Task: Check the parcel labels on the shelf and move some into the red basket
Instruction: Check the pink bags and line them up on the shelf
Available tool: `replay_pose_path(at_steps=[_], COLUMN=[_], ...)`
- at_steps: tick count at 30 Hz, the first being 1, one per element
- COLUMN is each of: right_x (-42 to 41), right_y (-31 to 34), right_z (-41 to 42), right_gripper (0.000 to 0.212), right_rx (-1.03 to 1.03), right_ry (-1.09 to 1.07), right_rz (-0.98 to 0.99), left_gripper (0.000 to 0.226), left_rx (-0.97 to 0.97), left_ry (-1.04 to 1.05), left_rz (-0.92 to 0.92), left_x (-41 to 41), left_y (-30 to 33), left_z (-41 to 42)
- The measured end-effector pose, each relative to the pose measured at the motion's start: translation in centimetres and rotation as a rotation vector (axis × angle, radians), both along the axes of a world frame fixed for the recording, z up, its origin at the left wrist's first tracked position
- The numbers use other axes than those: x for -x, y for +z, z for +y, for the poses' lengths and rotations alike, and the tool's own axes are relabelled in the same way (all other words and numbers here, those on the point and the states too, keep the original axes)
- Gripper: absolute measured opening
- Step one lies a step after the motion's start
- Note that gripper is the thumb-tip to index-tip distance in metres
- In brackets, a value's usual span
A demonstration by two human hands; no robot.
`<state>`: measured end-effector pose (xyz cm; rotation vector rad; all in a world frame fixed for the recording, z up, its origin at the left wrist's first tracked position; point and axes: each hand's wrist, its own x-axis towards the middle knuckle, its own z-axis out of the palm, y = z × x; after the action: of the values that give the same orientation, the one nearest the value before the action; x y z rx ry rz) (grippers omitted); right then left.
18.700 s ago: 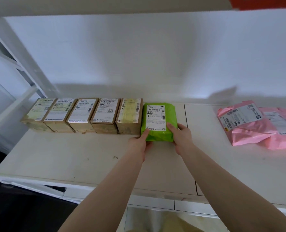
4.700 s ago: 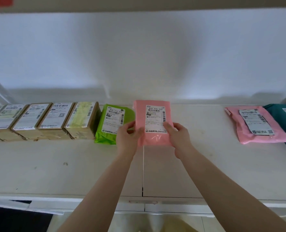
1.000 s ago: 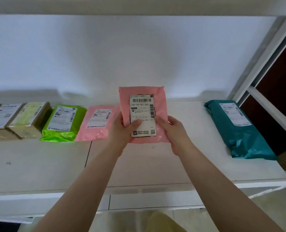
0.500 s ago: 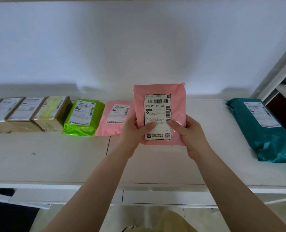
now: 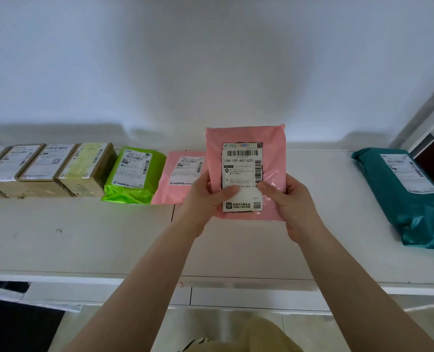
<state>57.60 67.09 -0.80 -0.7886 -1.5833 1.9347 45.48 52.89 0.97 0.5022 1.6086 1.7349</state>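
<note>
I hold a pink parcel [image 5: 274,153] upright above the white shelf [image 5: 84,240], its white label facing me. My left hand [image 5: 205,199] grips its lower left edge and my right hand [image 5: 292,201] its lower right edge, both thumbs on the label. Behind my left hand a second pink parcel [image 5: 183,174] lies flat on the shelf, beside a green parcel [image 5: 134,174]. Several brown boxes [image 5: 45,168] line up to the left. A teal parcel [image 5: 408,196] lies at the right. No red basket is in view.
A white wall stands behind the shelf. A white shelf post [image 5: 424,115] rises at the far right, with a dark opening beside it. The shelf's front edge [image 5: 236,283] runs below my forearms, and floor shows beneath it.
Over the last second the view swung left; the teal parcel slid toward the right edge and more brown boxes came into sight. I still hold the pink parcel upright in both hands.
</note>
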Motion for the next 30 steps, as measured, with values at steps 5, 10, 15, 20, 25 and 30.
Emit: replay_pose_path(at_steps=[5,10,15,20,25,30], right_x=[0.14,0.1,0.06,0.07,0.2,0.54], right_y=[-0.15,0.14,0.31,0.54,0.76,0.78], right_z=[-0.21,-0.32,-0.38,-0.43,-0.4,-0.27], right_gripper=[0.029,0.03,0.03,0.029,0.029,0.029], right_rx=[0.009,0.009,0.001,0.005,0.016,-0.002], right_ry=[-0.004,-0.008,-0.007,-0.008,-0.015,-0.055], right_rz=[0.007,0.007,0.01,0.008,-0.001,-0.053], left_gripper=[0.035,0.035,0.036,0.035,0.037,0.037], left_rx=[0.001,-0.002,-0.006,-0.006,0.002,0.005], left_ry=[-0.001,-0.011,-0.009,-0.017,-0.006,0.025], left_rz=[0.006,0.002,0.004,0.007,0.014,0.025], left_x=[0.15,0.2,0.36,0.4,0.44,0.38], left_y=[-0.01,0.1,0.21,0.4,0.72,0.8], left_z=[-0.21,-0.11,-0.1,-0.1,-0.01,0.45])
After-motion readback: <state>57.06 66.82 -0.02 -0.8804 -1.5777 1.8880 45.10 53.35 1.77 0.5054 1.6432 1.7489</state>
